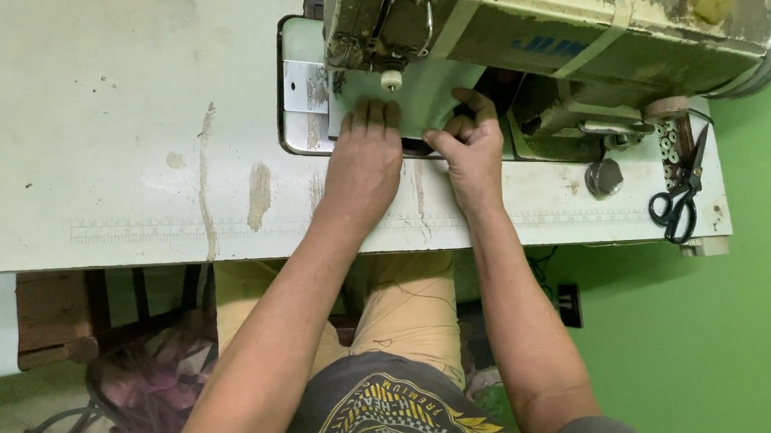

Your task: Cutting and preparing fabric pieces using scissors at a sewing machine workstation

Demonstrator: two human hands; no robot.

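Both forearms are reaching up the counter: left hand pressing flat on pale fabric under the sewing machine, right hand pinching its edge just beside.

a small sewing workshop

the landmark is a worn industrial sewing machine, its cream paint chipped and stained, set into a long pale work table whose top is scratched and patched. just right of the machine's base lie black tailor's scissors and a cluster of small bobbins. a printed measuring scale runs along the table's near edge, left of the machine. below the table, left of the machine, tangled cords and cloth scraps lie heaped. bright green walls stand to its right.
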